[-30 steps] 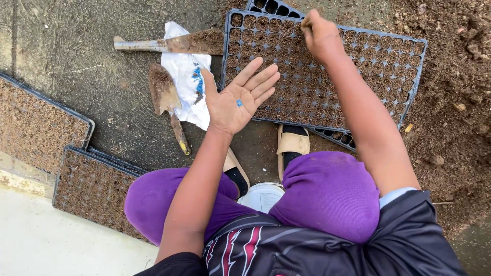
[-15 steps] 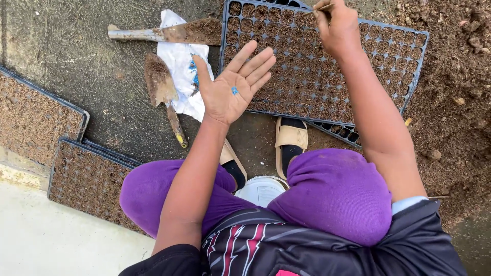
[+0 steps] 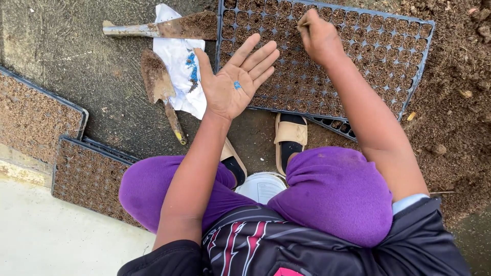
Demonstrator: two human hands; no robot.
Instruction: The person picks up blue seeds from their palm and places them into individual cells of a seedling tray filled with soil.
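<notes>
My left hand (image 3: 236, 84) is held palm up over the near left corner of a black seedling tray (image 3: 409, 56), fingers spread. A few small blue seeds (image 3: 237, 85) rest in its palm. My right hand (image 3: 319, 38) reaches over the tray's soil-filled cells. Its fingertips are pinched together on something small and pale that I cannot make out. I am squatting, with purple-clad knees and tan sandals (image 3: 290, 133) below the tray.
A white paper (image 3: 179, 66) with blue seeds lies left of the tray. A trowel (image 3: 158, 87) and a second soiled tool (image 3: 163, 28) rest on it. Two filled trays (image 3: 30, 117) (image 3: 87, 179) sit at the left. Loose soil (image 3: 455, 117) is heaped at the right.
My right hand went toward the tray's far edge, then came back nearer and left, still pinched. My left hand stayed palm up with the seeds.
</notes>
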